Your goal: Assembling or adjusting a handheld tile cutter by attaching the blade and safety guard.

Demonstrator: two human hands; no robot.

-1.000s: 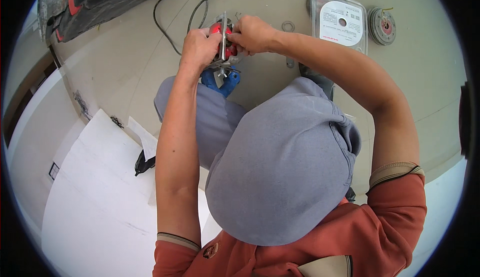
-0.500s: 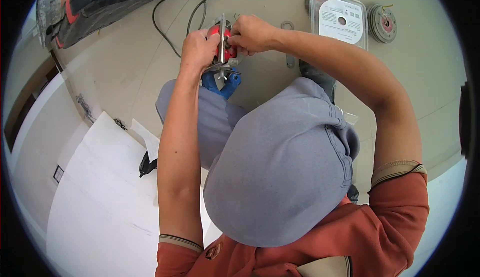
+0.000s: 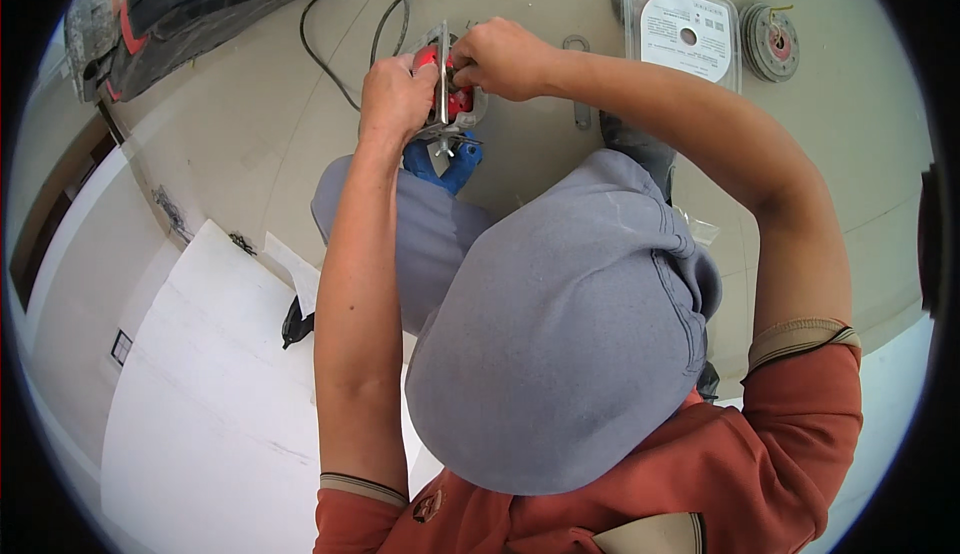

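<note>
In front of my bent knee is a handheld circular cutter (image 3: 461,104), with a red body, a flat metal base plate standing on edge and a wing nut at its near end. My left hand (image 3: 393,99) is closed on its left side, thumb on the red body beside the plate. My right hand (image 3: 508,59) is on the other side of the plate, fingers curled in against the cutter. Whatever those fingertips pinch is hidden. Just under the near end of the cutter shows a blue forked piece (image 3: 445,166), its kind unclear.
A black cable (image 3: 405,24) loops behind the cutter. To the right lie a flat metal spanner (image 3: 577,84), a clear disc case (image 3: 685,34) and a stack of grinding discs (image 3: 772,44). A large black and red bag (image 3: 220,4) sits far left, a white board (image 3: 210,374) near left.
My right hand has shifted slightly up and left against the cutter, its knuckles higher. The left hand keeps its hold with almost no movement.
</note>
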